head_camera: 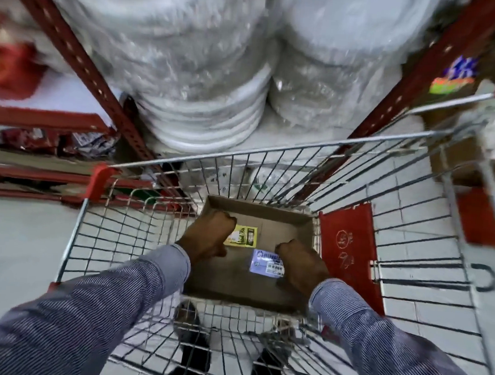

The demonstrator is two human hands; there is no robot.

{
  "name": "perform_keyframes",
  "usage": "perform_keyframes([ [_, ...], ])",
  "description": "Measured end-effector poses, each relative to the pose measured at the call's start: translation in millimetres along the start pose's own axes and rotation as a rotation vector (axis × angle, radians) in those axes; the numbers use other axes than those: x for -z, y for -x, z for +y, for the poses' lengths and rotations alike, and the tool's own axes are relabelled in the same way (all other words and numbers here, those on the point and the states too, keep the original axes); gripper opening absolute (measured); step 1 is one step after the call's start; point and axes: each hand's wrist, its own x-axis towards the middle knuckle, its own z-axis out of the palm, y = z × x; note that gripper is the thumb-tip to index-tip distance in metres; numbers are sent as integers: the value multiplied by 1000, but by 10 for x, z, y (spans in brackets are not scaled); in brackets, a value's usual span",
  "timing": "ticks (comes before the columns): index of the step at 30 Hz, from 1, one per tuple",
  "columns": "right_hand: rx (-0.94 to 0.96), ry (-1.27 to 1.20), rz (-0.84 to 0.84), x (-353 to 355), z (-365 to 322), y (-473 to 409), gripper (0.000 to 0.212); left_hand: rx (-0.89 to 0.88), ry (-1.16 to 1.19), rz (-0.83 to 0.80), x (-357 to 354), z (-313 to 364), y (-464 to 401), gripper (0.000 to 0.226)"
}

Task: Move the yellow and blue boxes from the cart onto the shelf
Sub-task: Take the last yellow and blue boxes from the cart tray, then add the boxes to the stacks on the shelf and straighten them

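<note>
A wire shopping cart [272, 151] stands against a red-framed shelf [82, 61]. On the cart's floor sits an open cardboard carton [256, 210]. Inside it lie a small yellow box [244, 236] and a small blue box [265, 263], both flat on the carton floor. My left hand [210, 234] reaches down with its fingers curled over the yellow box's left edge. My right hand [301, 264] has its fingers curled on the blue box's right edge. Parts of both boxes are hidden under my fingers.
Plastic-wrapped stacks of white plates [204, 111] fill the shelf right behind the cart. The cart's red seat flap [350, 253] stands just right of the carton. Red packages [11, 65] lie on the left shelf, and cartons [459, 161] sit on the tiled floor at right.
</note>
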Motion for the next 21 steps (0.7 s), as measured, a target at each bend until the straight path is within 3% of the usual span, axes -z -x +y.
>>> perform_keyframes([
  [5,57,71,175,889,-176,515,61,9,35,255,841,-40,536,59],
  [9,127,88,360,1581,-297,1006,50,16,66,478,1670,0,1138,61],
  [14,205,193,566,2508,-558,1814,45,98,-28,669,2714,63,1951,67],
  [21,295,284,863,3560,-897,2798,47,73,-145,940,3970,320,2797,63],
])
